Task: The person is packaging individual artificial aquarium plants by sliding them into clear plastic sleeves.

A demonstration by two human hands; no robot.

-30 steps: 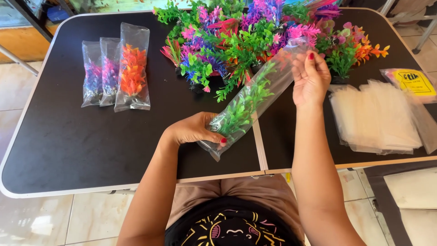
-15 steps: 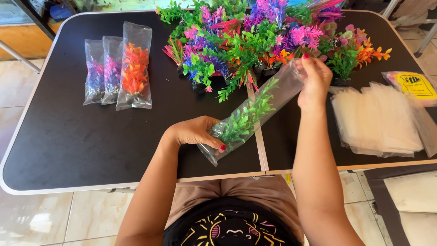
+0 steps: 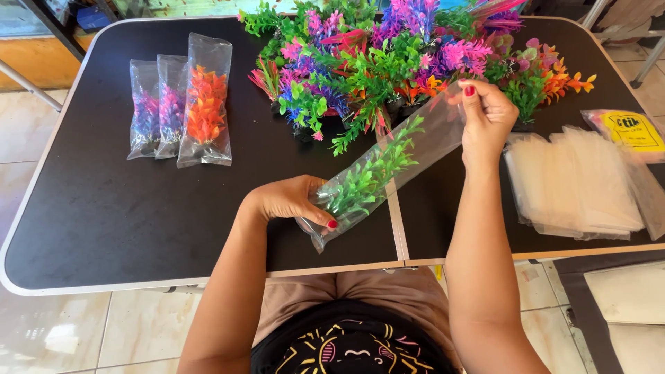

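Black table (image 3: 138,221), bagged green plant (image 3: 367,180)

Shop packing table (image 3: 138,228): plastic plants (image 3: 388,55), bag stack (image 3: 575,183).

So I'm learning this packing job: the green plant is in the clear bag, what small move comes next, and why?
Probably fold the bag's open top shut. The green plant sits fully inside the clear bag, the left hand grips the bottom end, and the right hand pinches the empty top, which looks unsealed.

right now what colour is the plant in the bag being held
Green, seen through the clear bag; plant shows best in the head view.
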